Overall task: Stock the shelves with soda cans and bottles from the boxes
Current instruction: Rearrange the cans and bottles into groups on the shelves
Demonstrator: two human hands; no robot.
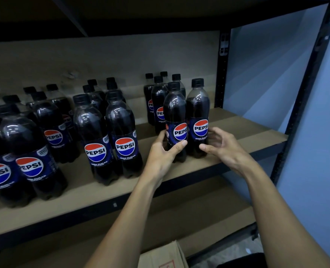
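Brown board shelf [237,136] sits in a black metal frame [221,74], with a blue wall [315,132] past its right end. All of this is seen from the head camera, which looks along two bare arms.

Many dark plastic Pepsi bottles with black caps stand upright on the shelf. One big bunch [30,147] fills the left end. A second bunch [121,122] stands near the middle, two by two, going toward the back edge. A third bunch stands nearer the right end, and its two front bottles are the ones by the hands.

The left grip [164,149], a bare hand, holds the left front bottle [174,109] low down. Its thumb lies across the front, just under the red, white and blue label. Its fingers curl round the left side. This bottle stands near the front edge of the shelf, right beside the right front bottle [198,105].

The right grip [224,146], the other bare hand, is loose and open. Its thumb tip lies against the low front of the right front bottle. Its fingers are bent just beside the label, and a gap shows between palm and bottle. I cannot tell if those fingers touch it.

More back bottles [158,97] stand behind these two.

Below is a lower brown shelf [189,209], and a corner of a brown cardboard box [160,256] pokes in at the bottom.
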